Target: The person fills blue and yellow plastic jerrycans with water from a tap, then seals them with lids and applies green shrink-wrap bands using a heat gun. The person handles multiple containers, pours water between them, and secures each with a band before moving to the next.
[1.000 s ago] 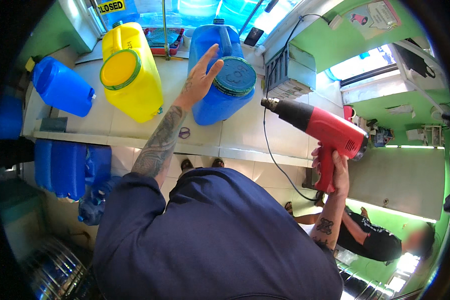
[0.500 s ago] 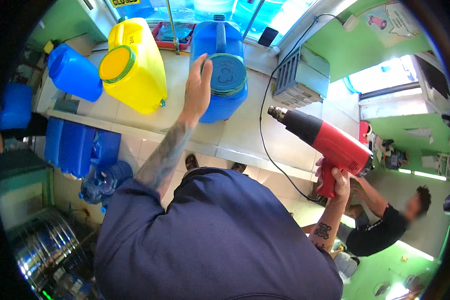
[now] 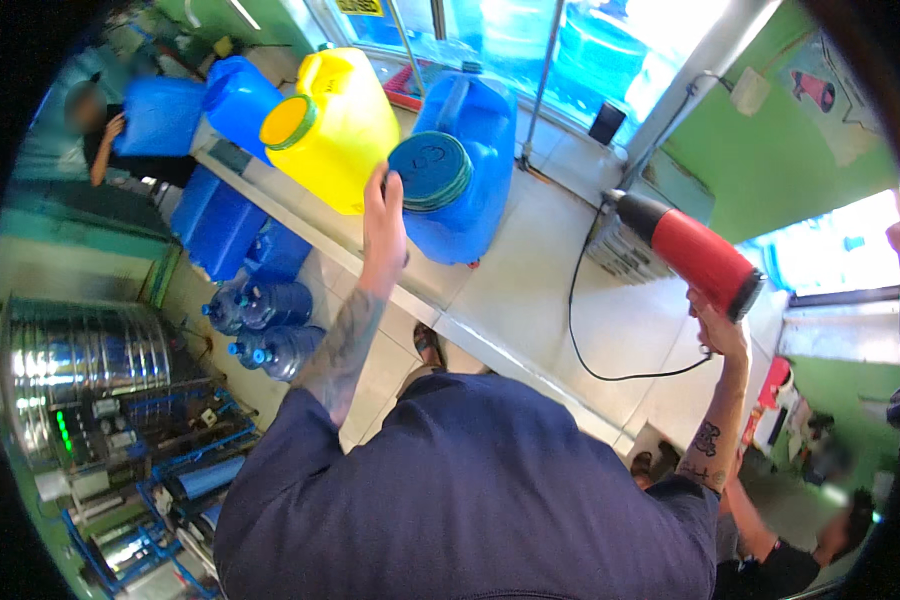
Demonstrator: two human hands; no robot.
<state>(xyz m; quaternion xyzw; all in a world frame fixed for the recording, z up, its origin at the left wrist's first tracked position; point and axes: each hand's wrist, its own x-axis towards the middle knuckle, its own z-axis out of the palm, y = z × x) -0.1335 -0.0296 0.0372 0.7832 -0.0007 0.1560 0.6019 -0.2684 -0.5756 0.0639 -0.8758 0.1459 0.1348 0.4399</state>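
My left hand (image 3: 384, 225) has its fingers stretched up along the left edge of the dark blue lid (image 3: 425, 165) on a large blue jug (image 3: 470, 225), apparently touching it. My right hand (image 3: 720, 330) grips the handle of a red and black heat gun (image 3: 695, 250), held right of the jug with its metal nozzle aimed toward the upper left. Just left of the jug sits a yellow jug (image 3: 340, 150) with a yellow, green-rimmed lid. A black cord (image 3: 620, 375) hangs from the gun over the white tiled counter (image 3: 515, 310).
Behind are a window and upright poles (image 3: 538, 120). A grey crate (image 3: 620, 255) sits under the gun. Blue containers (image 3: 210, 220) and bottles (image 3: 275, 300) stand at lower left, near steel tank equipment (image 3: 80, 350). A co-worker holds a container (image 3: 160, 115) at upper left; another is at lower right (image 3: 780, 560).
The view has swung, showing more at the left. My left hand stays at the blue lid; the heat gun has risen. A co-worker with a blue container has come into view at upper left.
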